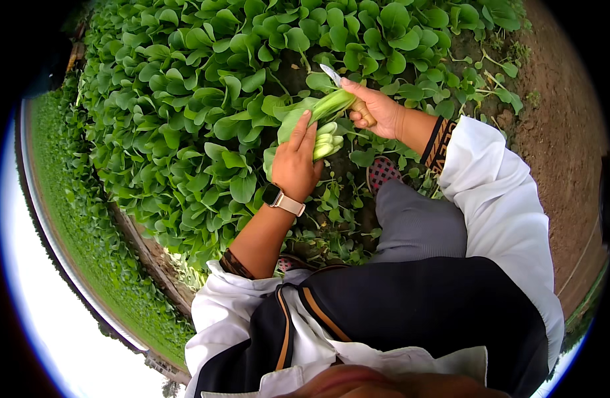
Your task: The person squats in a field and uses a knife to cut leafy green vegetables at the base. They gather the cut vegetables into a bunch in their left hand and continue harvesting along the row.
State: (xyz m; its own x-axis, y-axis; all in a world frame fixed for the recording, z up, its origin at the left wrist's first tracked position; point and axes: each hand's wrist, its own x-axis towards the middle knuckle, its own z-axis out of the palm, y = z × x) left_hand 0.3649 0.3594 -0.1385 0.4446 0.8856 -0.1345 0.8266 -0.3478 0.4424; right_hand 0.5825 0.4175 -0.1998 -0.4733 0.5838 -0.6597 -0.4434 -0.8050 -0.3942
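My right hand (379,109) grips a short knife (331,74) by its light tan handle, with the pale blade pointing up and to the left past my thumb. The base of a leafy green plant (335,103) lies against that hand, below the thumb. My left hand (296,164) is around a small bunch of leafy greens (327,141); its pale cut stalk ends face right. Two fingers of this hand rest on the leaves of the plant at my right hand. Part of the bunch is hidden under my left palm.
Dense leafy greens (195,94) grow ahead and to my left. Smaller plants (340,199) stand around my patterned shoes (383,173). Bare brown soil (553,134) runs along the right. Beyond a furrow (148,266) on the left lies another green bed (101,239).
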